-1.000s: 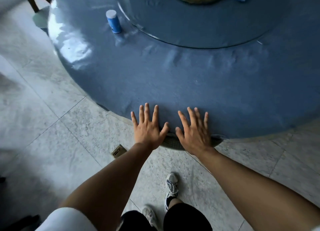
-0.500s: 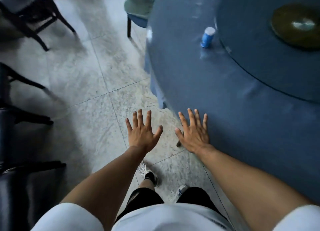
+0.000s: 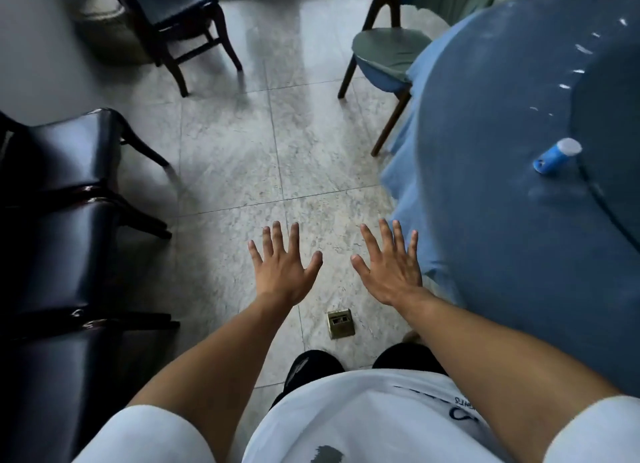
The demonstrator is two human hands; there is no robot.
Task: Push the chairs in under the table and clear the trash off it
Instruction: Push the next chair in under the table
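Note:
A round table (image 3: pixel 502 254) under a blue cloth fills the right side. On it stands a small blue container with a white cap (image 3: pixel 556 157), tilted in this view, beside the rim of a glass turntable (image 3: pixel 609 123). A chair with a green seat (image 3: pixel 388 52) stands at the table's far edge, only partly under it. My left hand (image 3: pixel 282 268) and my right hand (image 3: pixel 391 266) hover over the floor with fingers spread, holding nothing. The right hand is close to the hanging cloth.
Black padded chairs (image 3: pixel 59 199) line the left side, with another dark chair (image 3: pixel 173 15) at the back left. A brass floor socket (image 3: pixel 340 323) sits in the tiled floor just in front of my legs. Open floor lies between the chairs and the table.
My view has swung left, away from the table. Both hands have left the table's edge and now hang over the floor, still spread. The green-seated chair and black chairs have come into view.

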